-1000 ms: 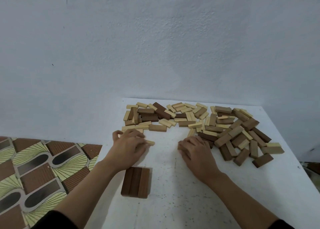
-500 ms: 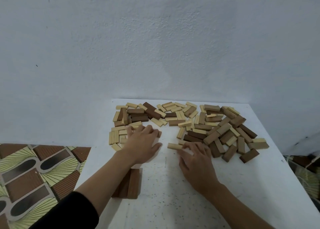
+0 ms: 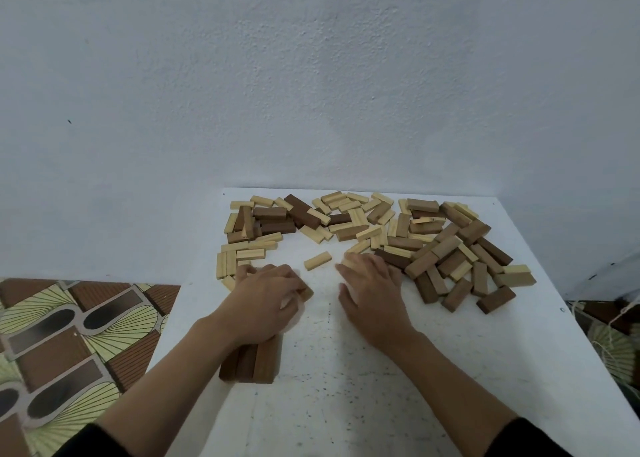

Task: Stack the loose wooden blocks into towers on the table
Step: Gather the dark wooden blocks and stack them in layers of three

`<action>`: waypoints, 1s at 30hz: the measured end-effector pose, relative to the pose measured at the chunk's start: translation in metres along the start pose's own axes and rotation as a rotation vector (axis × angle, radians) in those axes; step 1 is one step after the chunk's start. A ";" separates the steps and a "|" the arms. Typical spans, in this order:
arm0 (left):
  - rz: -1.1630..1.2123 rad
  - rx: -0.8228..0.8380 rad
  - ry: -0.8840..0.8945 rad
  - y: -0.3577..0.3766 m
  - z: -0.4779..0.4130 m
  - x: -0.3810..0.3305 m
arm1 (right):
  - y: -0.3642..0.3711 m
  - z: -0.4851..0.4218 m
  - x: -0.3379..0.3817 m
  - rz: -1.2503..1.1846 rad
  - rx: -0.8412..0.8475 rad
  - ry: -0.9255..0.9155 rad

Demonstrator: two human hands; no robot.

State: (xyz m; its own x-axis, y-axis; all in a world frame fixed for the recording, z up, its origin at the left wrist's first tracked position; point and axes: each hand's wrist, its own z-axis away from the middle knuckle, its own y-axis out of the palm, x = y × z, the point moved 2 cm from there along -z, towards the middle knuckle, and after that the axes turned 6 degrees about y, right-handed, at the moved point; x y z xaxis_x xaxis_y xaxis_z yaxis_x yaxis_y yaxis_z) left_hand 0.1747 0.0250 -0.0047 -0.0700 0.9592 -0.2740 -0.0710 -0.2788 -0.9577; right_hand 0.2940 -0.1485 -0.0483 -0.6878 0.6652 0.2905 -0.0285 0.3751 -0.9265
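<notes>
Loose blocks: scattered pile of pale and dark brown rectangular wooden blocks point(image 3: 433, 248), lying flat beyond both sets of fingertips.
Single block: pale rectangular wooden block point(image 3: 317, 261), lying alone just ahead of the fingertips, between the two hands.
Handling: judged light, rigid, smooth-faced and not fragile. Pinch across the long side faces near mid-length.
Left hand point(image 3: 266, 299): fingers curled round a tan wooden block point(image 3: 307, 293); only its end shows past the fingertips.
Right hand point(image 3: 375, 294): fingers extended, tips resting on the near edge of the pile; holds nothing.
Tower base: three dark brown wooden blocks point(image 3: 258, 361) side by side, behind the left fingers, under the wrist.
Support: white speckled table point(image 3: 346, 387).
</notes>
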 end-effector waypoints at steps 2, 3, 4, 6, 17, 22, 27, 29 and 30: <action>0.010 0.026 0.034 0.001 -0.001 -0.008 | -0.009 0.007 -0.014 -0.026 -0.052 0.087; 0.019 0.032 0.057 0.002 -0.001 -0.013 | -0.011 0.012 -0.022 -0.010 -0.059 0.122; 0.031 0.035 0.080 0.003 -0.001 -0.017 | -0.013 0.017 -0.029 0.023 -0.054 0.143; 0.052 0.047 0.120 0.007 -0.002 -0.026 | -0.010 0.026 -0.037 0.084 -0.018 0.151; 0.073 0.039 0.138 0.012 -0.005 -0.040 | -0.007 0.007 -0.021 -0.021 0.048 0.066; 0.096 0.059 0.144 0.013 -0.004 -0.043 | -0.015 0.026 -0.048 0.078 0.015 0.111; 0.091 0.076 0.150 0.016 0.001 -0.061 | -0.017 0.048 -0.036 -0.084 0.027 0.038; 0.085 0.060 0.154 0.019 0.005 -0.069 | -0.017 0.060 -0.020 -0.153 0.027 -0.014; 0.074 0.051 0.154 0.020 0.008 -0.072 | -0.017 0.066 -0.014 -0.183 0.018 -0.039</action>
State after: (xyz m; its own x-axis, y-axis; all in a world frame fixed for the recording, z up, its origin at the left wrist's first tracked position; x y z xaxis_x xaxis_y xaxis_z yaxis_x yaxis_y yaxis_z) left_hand 0.1706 -0.0503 -0.0038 0.0757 0.9308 -0.3577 -0.1222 -0.3473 -0.9297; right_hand 0.2559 -0.2066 -0.0527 -0.6977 0.5613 0.4451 -0.1682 0.4757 -0.8634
